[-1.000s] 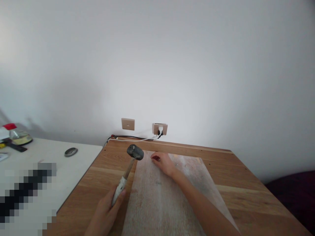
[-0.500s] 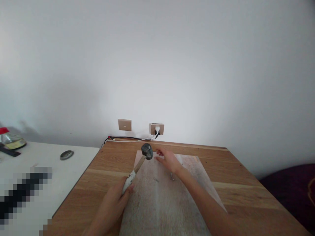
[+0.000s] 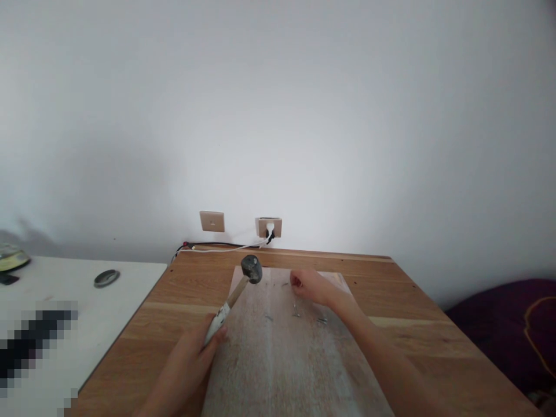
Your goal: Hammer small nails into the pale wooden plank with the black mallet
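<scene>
Gripping the rubber mallet (image 3: 237, 289) by its pale handle, the left hand (image 3: 186, 365) is holding the head raised over the far end of the whitewashed board (image 3: 278, 365) on the worktop (image 3: 425, 341). The right hand (image 3: 310, 286) is resting curled just beside it, near loose nails (image 3: 296, 313). Whether it is pinching one, I cannot tell. To my eye, a blow drifting right is risking those fingers.

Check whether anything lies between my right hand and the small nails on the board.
Nothing visible does. The right hand is over the pale board, with the small nails loose on bare board just nearer the camera. The hammer, held in the left hand, is off to the side.
</scene>
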{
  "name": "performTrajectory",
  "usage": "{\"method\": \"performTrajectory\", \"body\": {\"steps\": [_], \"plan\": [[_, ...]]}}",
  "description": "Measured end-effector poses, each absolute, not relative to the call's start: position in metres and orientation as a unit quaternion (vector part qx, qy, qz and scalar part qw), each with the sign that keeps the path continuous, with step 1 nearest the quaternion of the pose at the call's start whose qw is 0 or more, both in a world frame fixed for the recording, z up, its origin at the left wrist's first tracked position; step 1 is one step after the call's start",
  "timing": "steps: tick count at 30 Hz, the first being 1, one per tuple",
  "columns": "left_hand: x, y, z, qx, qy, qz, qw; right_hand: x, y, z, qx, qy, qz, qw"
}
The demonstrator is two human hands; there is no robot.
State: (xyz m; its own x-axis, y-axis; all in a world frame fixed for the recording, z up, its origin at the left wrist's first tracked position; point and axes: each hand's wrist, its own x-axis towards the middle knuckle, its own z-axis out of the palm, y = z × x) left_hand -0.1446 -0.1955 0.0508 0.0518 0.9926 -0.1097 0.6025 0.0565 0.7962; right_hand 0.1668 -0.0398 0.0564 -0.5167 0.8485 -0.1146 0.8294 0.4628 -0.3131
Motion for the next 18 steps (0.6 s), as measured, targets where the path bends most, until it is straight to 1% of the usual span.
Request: {"method": "performTrajectory", "body": {"steps": [4,8,13,18], "plan": [[-0.151,-0.2,0.04,0.625,0.648,0.267,0.343,0.134,-0.031,0.058,-0.454,-0.873,0.169,0.05],[-0.156,-0.204,0.037,0.624,0.652,0.276,0.331,0.108,-0.027,0.056,-0.424,-0.891,0.159,0.038],[-0.162,-0.204,0.036,0.617,0.655,0.276,0.337,0.095,-0.024,0.054,-0.403,-0.903,0.145,0.018],[-0.165,-0.204,0.034,0.608,0.655,0.297,0.336,0.092,-0.023,0.052,-0.398,-0.905,0.146,0.024]]}}
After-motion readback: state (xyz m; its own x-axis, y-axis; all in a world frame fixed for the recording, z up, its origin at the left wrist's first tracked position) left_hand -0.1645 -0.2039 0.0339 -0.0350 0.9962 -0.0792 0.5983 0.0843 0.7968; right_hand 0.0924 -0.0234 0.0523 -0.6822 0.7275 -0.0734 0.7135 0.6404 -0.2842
